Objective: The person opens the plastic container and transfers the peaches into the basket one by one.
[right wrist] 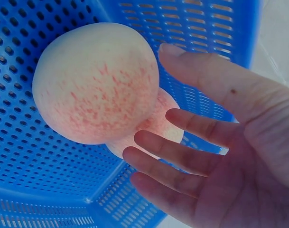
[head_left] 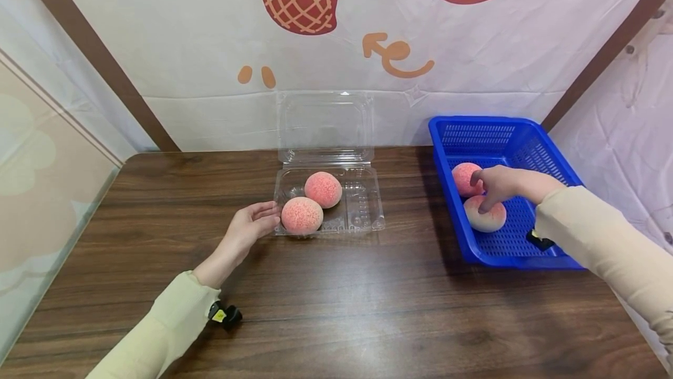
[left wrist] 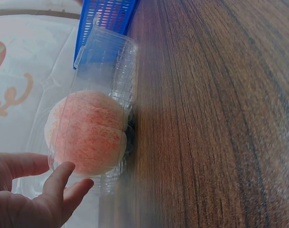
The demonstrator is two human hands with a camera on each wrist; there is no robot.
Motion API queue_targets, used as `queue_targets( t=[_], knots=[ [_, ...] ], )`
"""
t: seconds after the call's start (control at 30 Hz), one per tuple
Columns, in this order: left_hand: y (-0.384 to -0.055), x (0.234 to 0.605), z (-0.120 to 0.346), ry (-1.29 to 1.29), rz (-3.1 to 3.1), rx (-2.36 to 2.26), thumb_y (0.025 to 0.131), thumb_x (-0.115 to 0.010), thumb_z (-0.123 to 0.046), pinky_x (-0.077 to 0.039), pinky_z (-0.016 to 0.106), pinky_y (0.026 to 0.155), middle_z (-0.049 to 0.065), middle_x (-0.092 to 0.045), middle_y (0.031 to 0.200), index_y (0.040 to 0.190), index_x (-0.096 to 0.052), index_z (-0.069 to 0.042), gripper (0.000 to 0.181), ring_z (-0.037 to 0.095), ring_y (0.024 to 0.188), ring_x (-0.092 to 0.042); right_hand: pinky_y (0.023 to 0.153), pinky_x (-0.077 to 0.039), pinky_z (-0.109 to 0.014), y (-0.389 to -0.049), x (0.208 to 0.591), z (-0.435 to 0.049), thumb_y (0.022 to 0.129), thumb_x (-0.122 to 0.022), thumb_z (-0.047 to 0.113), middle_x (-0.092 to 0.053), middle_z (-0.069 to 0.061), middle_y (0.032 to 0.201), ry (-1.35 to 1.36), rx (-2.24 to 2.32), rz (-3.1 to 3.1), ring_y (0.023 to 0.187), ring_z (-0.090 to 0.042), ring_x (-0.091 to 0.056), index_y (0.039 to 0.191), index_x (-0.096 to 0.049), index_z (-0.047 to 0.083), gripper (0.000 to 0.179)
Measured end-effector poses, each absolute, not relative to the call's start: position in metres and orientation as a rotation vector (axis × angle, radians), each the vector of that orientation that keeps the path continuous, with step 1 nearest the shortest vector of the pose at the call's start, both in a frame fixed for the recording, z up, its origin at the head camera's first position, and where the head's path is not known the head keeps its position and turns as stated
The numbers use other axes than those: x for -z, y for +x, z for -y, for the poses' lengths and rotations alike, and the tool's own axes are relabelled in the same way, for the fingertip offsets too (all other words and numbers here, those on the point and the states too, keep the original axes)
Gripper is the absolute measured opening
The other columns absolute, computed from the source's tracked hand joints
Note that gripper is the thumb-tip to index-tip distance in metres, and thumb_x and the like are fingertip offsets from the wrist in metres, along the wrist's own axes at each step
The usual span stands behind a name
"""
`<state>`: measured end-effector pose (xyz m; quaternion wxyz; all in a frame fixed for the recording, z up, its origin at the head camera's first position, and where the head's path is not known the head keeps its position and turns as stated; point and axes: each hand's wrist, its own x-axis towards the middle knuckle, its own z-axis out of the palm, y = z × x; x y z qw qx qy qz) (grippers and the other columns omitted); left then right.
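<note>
A clear plastic clamshell box [head_left: 363, 209] lies with its lid raised, holding two pink-and-cream peaches, a front one [head_left: 302, 215] and a back one [head_left: 323, 190]. My left hand [head_left: 251, 224] is at the box's left edge beside the front peach, fingers loosely extended; in the left wrist view its fingertips [left wrist: 63, 173] appear to touch the box wall. Inside a blue basket [head_left: 473, 253] are two more peaches, a far one [head_left: 465, 178] and a paler near one [head_left: 486, 219]. Over them reaches my right hand [head_left: 502, 185], thumb and fingers spread, gripping neither in the right wrist view.
The brown wooden table [head_left: 336, 309] carries the box near its back edge and the basket at the right. Behind stands a white printed cloth [head_left: 200, 75], with the raised lid [head_left: 326, 125] close in front of it.
</note>
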<state>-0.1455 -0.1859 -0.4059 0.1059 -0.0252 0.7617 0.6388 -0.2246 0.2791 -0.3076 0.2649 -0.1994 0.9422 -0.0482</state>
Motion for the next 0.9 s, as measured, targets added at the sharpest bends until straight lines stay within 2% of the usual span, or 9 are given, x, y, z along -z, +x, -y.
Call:
queue_targets(
  t=[0.17,0.5,0.9],
  knots=[
    [-0.145,0.406,0.186,-0.076,-2.245,-1.879,0.090,-0.051,-0.001,-0.048,0.019,0.082,0.031,-0.044,0.129,0.131,-0.034,0.013,0.047,0.033,0.117,-0.046,0.077,-0.048,-0.051,-0.227,0.304,-0.282,0.069,-0.077,0.021,-0.057,-0.029,0.104,-0.580,0.112,-2.573,0.096,-0.042,-0.054,0.116,-0.048,-0.008,0.062],
    [-0.146,0.407,0.186,-0.087,-2.246,-1.883,0.090,-0.051,-0.001,-0.048,0.018,0.081,0.030,-0.044,0.129,0.131,-0.034,0.013,0.047,0.031,0.117,-0.047,0.075,-0.049,-0.049,-0.230,0.297,-0.280,0.069,-0.077,0.023,-0.059,-0.026,0.101,-0.623,0.103,-2.626,0.095,-0.040,-0.055,0.115,-0.050,-0.008,0.061],
    [-0.145,0.406,0.185,-0.086,-2.244,-1.881,0.090,-0.051,-0.002,-0.048,0.019,0.082,0.030,-0.044,0.129,0.131,-0.034,0.013,0.047,0.034,0.118,-0.045,0.077,-0.048,-0.053,-0.233,0.284,-0.275,0.073,-0.074,0.020,-0.055,-0.031,0.109,-0.565,0.105,-2.624,0.100,-0.045,-0.052,0.119,-0.047,-0.008,0.060]
  ],
)
